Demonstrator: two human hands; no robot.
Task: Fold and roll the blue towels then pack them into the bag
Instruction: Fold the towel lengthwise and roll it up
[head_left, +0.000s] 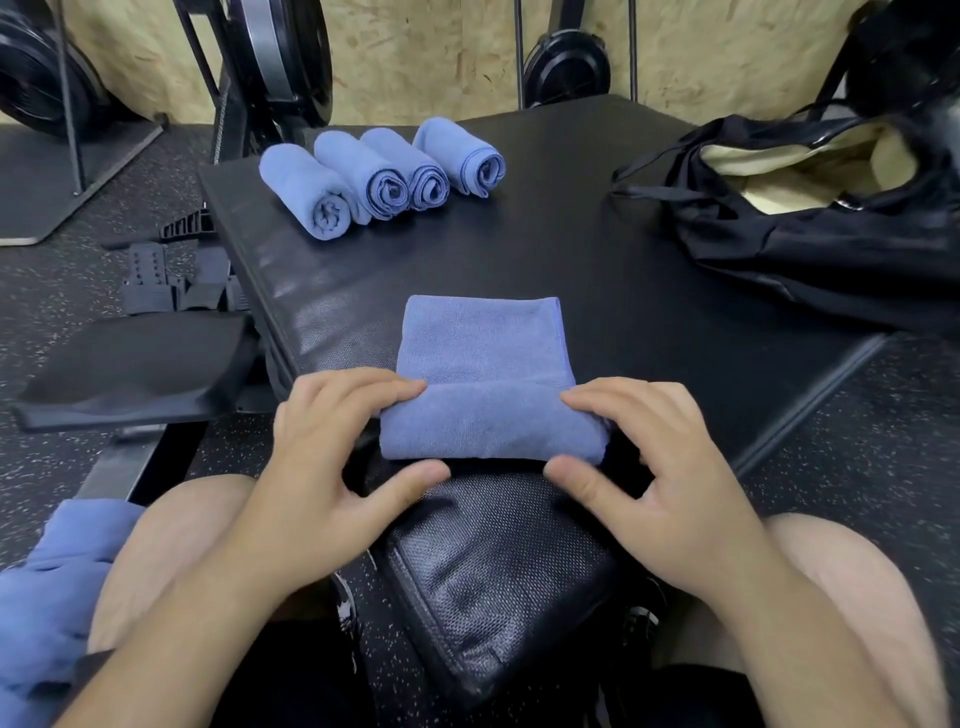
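Note:
A folded blue towel (485, 358) lies on the black padded bench (623, 291) in front of me, its near end curled into a thick roll. My left hand (332, 457) grips the roll's left end, fingers on top and thumb underneath. My right hand (639, 457) grips the right end the same way. Several finished rolled blue towels (379, 176) lie side by side at the bench's far left. The black bag (810, 249) sits open at the far right, showing a pale lining.
A heap of loose blue towels (57, 587) rests by my left knee. A second black pad (135, 369) and black plastic parts (171, 280) lie on the speckled floor at left. Gym machine frames and weight discs (280, 57) stand behind the bench.

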